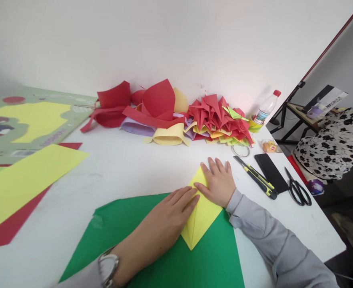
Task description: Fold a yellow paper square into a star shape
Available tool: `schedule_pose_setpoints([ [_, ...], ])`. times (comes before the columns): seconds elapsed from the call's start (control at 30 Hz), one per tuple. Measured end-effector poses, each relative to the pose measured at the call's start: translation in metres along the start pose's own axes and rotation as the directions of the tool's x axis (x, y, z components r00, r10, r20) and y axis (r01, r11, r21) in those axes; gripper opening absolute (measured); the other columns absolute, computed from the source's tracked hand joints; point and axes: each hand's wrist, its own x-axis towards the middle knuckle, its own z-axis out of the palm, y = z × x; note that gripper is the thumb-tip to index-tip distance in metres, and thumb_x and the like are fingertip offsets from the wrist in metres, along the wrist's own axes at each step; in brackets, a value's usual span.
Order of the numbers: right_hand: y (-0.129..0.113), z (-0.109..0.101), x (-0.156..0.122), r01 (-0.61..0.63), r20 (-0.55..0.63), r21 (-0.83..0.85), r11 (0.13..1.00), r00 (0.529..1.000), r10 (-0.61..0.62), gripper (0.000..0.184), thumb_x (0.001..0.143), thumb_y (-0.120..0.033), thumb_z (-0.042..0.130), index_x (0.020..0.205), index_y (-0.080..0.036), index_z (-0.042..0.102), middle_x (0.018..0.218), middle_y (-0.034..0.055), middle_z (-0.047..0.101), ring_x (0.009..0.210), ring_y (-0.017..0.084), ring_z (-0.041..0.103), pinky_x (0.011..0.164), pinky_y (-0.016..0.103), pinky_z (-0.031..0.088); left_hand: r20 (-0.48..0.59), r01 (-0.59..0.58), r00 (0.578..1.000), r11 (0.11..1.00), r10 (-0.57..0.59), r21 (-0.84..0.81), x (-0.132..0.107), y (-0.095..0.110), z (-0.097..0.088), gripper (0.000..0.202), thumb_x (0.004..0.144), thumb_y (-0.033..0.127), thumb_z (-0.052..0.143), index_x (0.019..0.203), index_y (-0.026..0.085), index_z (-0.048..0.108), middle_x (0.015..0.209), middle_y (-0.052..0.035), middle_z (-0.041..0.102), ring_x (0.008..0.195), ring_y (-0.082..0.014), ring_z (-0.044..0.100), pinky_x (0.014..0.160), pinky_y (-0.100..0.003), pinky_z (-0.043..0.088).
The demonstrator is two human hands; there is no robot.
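Observation:
A yellow sheet of paper [206,210], folded into a pointed kite-like shape with a crease down its middle, lies partly on a large green sheet [215,256]. My left hand [167,216] rests flat on the yellow paper's left side, fingers stretched out along the crease. On the upper right part of the same paper, my right hand [218,182] presses down with fingers spread. Both thumbs come close together near the crease. The hands cover much of the paper's upper half and left edge.
Right of my hands lie a utility knife [257,178], a black flat object [271,173], scissors [298,188] and a tape roll [240,150]. Folded red paper pieces [214,116] and a bottle [266,109] stand by the wall. Yellow sheets [29,176] lie left. A person in floral clothing [329,144] is at far right.

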Motion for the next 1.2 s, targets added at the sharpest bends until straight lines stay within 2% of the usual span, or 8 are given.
schedule_pose_setpoints([
  [0.13,0.001,0.000,0.000,-0.001,0.004,-0.007,1.000,1.000,0.001,0.070,0.095,-0.063,0.037,0.148,-0.018,0.038,0.156,0.0163,0.032,0.142,0.039,0.028,0.111,0.066,0.019,-0.007,-0.013,1.000,0.998,0.014,0.057,0.001,0.007,-0.001,0.035,0.090,0.007,0.044,0.122,0.007,0.061,0.122,-0.0164,0.065,0.114,-0.0299,0.059,0.101,-0.045,0.048],
  [0.23,0.001,0.000,0.000,-0.005,0.009,-0.017,1.000,1.000,0.005,0.070,0.095,-0.064,0.036,0.149,-0.019,0.038,0.157,0.0158,0.032,0.142,0.038,0.028,0.111,0.066,0.018,-0.022,-0.011,1.000,0.996,0.013,0.086,0.001,0.010,0.001,0.033,0.098,0.018,0.040,0.122,0.007,0.060,0.123,-0.0177,0.064,0.116,-0.0315,0.058,0.100,-0.047,0.048],
  [0.4,0.000,0.000,0.000,-0.008,0.010,-0.040,0.999,1.000,0.009,0.070,0.096,-0.065,0.034,0.149,-0.019,0.038,0.156,0.0155,0.033,0.142,0.038,0.029,0.111,0.065,0.019,-0.040,-0.050,0.998,0.992,0.055,0.117,-0.006,0.013,0.004,0.035,0.095,0.011,0.038,0.123,0.003,0.057,0.125,-0.0203,0.061,0.121,-0.0326,0.055,0.101,-0.047,0.047],
  [0.6,0.000,0.000,0.000,-0.016,0.025,-0.046,0.999,1.000,0.017,0.069,0.096,-0.064,0.034,0.149,-0.020,0.037,0.157,0.0142,0.032,0.142,0.038,0.028,0.111,0.065,0.020,-0.072,-0.044,0.997,0.996,0.038,-0.078,-0.013,0.018,-0.002,0.026,0.093,0.007,0.041,0.108,0.014,0.061,0.107,-0.0109,0.065,0.107,-0.0253,0.058,0.095,-0.042,0.050],
  [0.73,0.000,-0.001,0.000,-0.020,0.038,-0.056,0.998,0.999,0.022,0.069,0.096,-0.065,0.034,0.150,-0.021,0.036,0.158,0.0135,0.031,0.143,0.037,0.028,0.111,0.064,0.020,-0.097,-0.090,0.993,0.979,0.073,-0.181,-0.015,0.017,-0.007,0.027,0.094,0.008,0.042,0.114,0.015,0.058,0.099,-0.0080,0.064,0.094,-0.0224,0.059,0.086,-0.037,0.053],
  [0.83,0.000,-0.002,-0.001,-0.022,0.041,-0.063,0.998,0.999,0.025,0.069,0.096,-0.065,0.033,0.150,-0.021,0.036,0.158,0.0137,0.031,0.143,0.037,0.028,0.112,0.064,0.020,-0.107,-0.151,0.986,0.951,0.127,-0.271,-0.017,0.015,-0.009,0.018,0.095,0.013,0.047,0.105,0.021,0.061,0.092,-0.0037,0.062,0.088,-0.0191,0.057,0.083,-0.031,0.052],
  [0.93,-0.001,-0.003,-0.001,-0.023,0.043,-0.064,0.998,0.999,0.026,0.069,0.096,-0.065,0.033,0.150,-0.021,0.036,0.158,0.0136,0.030,0.143,0.036,0.028,0.111,0.063,0.022,-0.114,-0.150,0.986,0.935,0.120,-0.321,-0.021,0.014,-0.009,0.019,0.093,0.010,0.049,0.100,0.023,0.062,0.094,-0.0036,0.062,0.094,-0.0189,0.057,0.087,-0.031,0.051],
  [1.2,0.000,-0.003,0.000,-0.023,0.052,-0.066,0.998,0.998,0.026,0.069,0.096,-0.065,0.033,0.150,-0.021,0.035,0.158,0.0134,0.030,0.143,0.037,0.027,0.111,0.064,0.022,-0.062,-0.152,0.988,0.919,0.140,-0.363,-0.032,0.014,-0.010,0.046,0.077,-0.004,0.048,0.110,0.023,0.064,0.111,-0.0064,0.064,0.116,-0.0221,0.053,0.108,-0.039,0.044],
])
